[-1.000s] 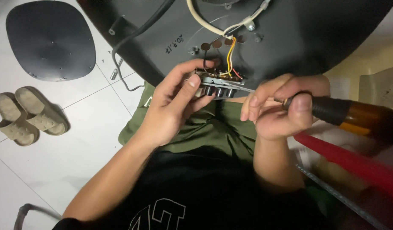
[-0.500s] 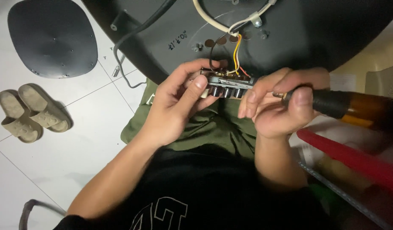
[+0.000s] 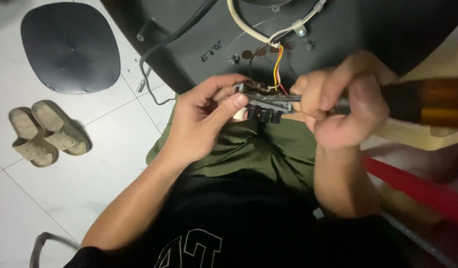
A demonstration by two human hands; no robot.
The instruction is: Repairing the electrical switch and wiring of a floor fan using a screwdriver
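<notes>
Fingers: left hand (image 3: 201,124) has thumb and fingertips pinched on the small switch block (image 3: 261,101) at centre frame; right hand (image 3: 338,106) is wrapped tight round the screwdriver (image 3: 422,101), forefinger and thumb close to the tip.
Switch block: held just above the lap, black buttons facing down, coloured wires (image 3: 277,67) running up into the dark round base (image 3: 308,30) at the top.
Screwdriver: amber handle stretches to the right edge; the tip meets the block's right end, the contact hidden by fingers.
Doing it well: I would judge the block needs a steady pinch, the blade kept square, pressure light so the wires are not strained.
Surroundings: dark oval plate (image 3: 70,47) upper left, pair of sandals (image 3: 45,133) on white tiles (image 3: 110,149) at left, red bar (image 3: 417,191) lower right.
</notes>
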